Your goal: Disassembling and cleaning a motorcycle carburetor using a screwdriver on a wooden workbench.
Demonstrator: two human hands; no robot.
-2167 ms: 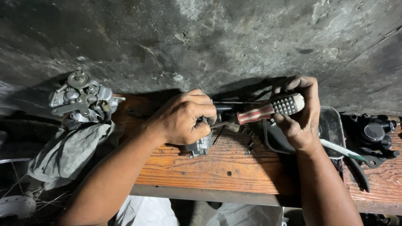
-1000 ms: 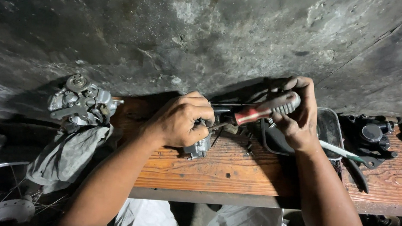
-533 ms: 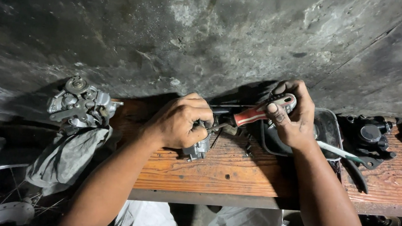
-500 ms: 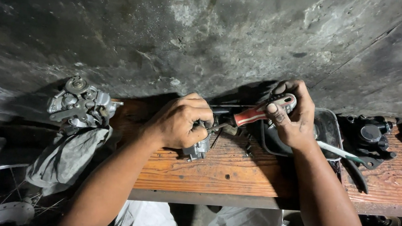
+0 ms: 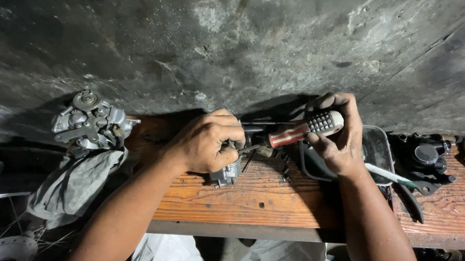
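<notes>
- My left hand (image 5: 205,144) is clamped around a small metal part (image 5: 226,172) on the wooden bench (image 5: 271,201).
- At three o'clock, my right hand (image 5: 337,136) grips the red-handled screwdriver (image 5: 297,132), tip at the part; the fastening looks mid-way, unfinished.
- Farther off, at nine o'clock, another carburettor (image 5: 88,123) sits untouched.

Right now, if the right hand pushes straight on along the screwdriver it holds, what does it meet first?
Probably the small metal part held by the left hand: the right hand aims the screwdriver leftward at it, though the tip contact is hidden.
</notes>
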